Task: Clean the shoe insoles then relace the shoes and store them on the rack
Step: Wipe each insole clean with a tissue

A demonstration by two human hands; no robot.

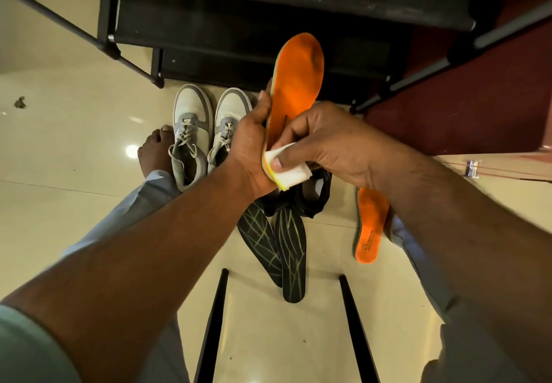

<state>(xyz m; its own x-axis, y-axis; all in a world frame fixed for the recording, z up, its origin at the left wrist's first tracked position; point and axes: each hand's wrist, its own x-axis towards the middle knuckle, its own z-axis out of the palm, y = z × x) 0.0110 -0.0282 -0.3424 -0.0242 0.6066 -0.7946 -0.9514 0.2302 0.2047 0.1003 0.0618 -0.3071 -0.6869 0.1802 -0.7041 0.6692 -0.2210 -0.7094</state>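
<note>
Across the top of the frame stands the black shoe rack (268, 23), its shelves dark and bare where they show. Below it, left of centre, a pair of white and grey sneakers (206, 131) sits on the cream floor tiles (74, 158), laces slack. At lower centre lie two black insoles (277, 251) with pale green lines, and at the right a second orange insole (370, 227) carrying small dark lettering too blurred to read.

The orange insole (295, 89) being cleaned stands nearly upright at centre, its long axis running from the heel, low by the hands, up to the toe. The left hand (251, 143) clasps its heel end along the left edge. The right hand (322, 146) pinches a folded white wipe (289, 170) against the heel, so I'd guess the coming stroke runs upward, away from both hands.
</note>
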